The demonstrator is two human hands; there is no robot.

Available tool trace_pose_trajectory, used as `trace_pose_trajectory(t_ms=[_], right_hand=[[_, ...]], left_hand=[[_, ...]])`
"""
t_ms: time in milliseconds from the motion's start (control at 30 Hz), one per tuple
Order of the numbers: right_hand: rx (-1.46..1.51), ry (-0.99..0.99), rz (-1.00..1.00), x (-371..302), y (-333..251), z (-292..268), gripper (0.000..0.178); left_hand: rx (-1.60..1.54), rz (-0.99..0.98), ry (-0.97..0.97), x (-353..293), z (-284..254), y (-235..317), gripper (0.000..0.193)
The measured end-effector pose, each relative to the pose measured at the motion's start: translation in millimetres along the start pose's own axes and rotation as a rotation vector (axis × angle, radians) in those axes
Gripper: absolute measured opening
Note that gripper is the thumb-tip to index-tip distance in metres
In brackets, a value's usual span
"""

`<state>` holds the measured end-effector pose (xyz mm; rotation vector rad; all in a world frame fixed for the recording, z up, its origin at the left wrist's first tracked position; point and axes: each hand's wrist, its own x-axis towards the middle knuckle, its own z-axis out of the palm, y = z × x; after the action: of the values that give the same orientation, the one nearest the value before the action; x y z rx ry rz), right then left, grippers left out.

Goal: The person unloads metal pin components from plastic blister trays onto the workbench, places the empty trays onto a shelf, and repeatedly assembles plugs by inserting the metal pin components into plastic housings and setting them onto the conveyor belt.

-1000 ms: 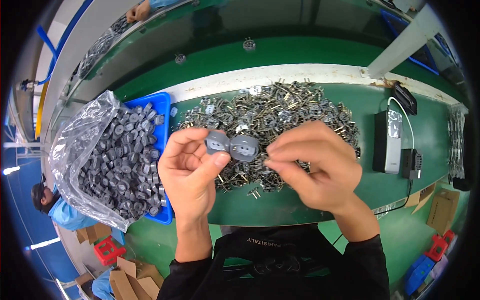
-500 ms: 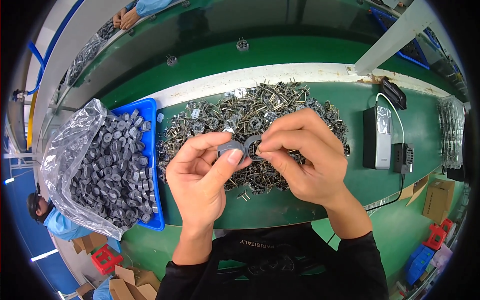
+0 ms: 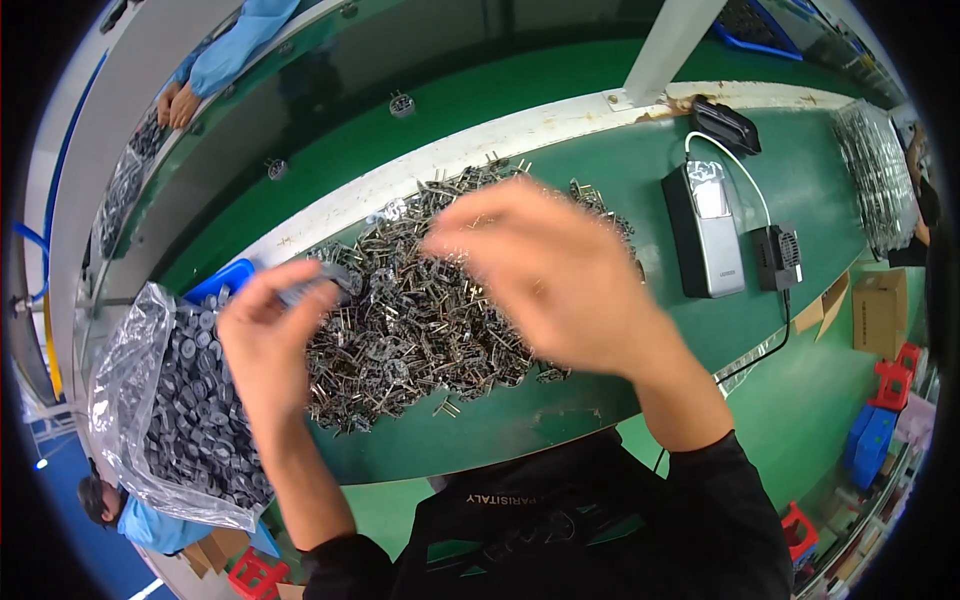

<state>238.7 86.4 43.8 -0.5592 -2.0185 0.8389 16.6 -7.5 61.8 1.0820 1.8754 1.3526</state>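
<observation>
My left hand (image 3: 265,345) pinches a grey plastic housing (image 3: 340,279) between thumb and forefinger, at the left side of a heap of metal-pinned plug parts (image 3: 410,330). My right hand (image 3: 560,280) hovers over the heap's upper right part. Motion smears its fingers, so whether they hold anything cannot be made out. Left of my left hand, many similar grey round housings (image 3: 195,400) lie in a clear plastic bag (image 3: 120,375) within a blue tray (image 3: 235,275).
On the green bench (image 3: 620,365), a black-and-silver box (image 3: 705,230) is cabled to a small black device (image 3: 778,257). Behind runs a green conveyor (image 3: 340,160) carrying two loose parts. A white post (image 3: 675,50) rises at its edge. Another person's hands (image 3: 178,105) are at the far left.
My hands have drawn apart: the left went left with a grey housing, the right rose over the heap. The whole view has turned, shifting the bench contents.
</observation>
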Motion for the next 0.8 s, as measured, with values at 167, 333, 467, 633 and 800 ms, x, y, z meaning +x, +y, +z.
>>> trace_pose_trajectory(t_ms=[167, 333, 467, 633, 800], right_hand=[[-0.781, -0.123, 0.371, -15.8, 43.8, -63.0, 0.01], [-0.696, -0.242, 0.552, -24.9, 51.1, -76.3, 0.01], [-0.673, -0.188, 0.483, -25.9, 71.4, -58.7, 0.006], [-0.571, -0.129, 0.41, -20.6, 62.1, -51.6, 0.005], [-0.696, -0.089, 0.35, -24.4, 61.0, -55.6, 0.01]], left_hand=[[0.312, -0.049, 0.062, 110.9, -55.3, -25.5, 0.024], [0.243, -0.136, 0.132, 189.3, -92.9, -85.7, 0.014], [0.412, -0.059, 0.077, 200.1, -140.1, -135.1, 0.013], [0.454, -0.082, 0.13, 207.2, -161.2, -151.2, 0.016], [0.345, 0.039, 0.209, 157.2, -112.9, -79.8, 0.032]])
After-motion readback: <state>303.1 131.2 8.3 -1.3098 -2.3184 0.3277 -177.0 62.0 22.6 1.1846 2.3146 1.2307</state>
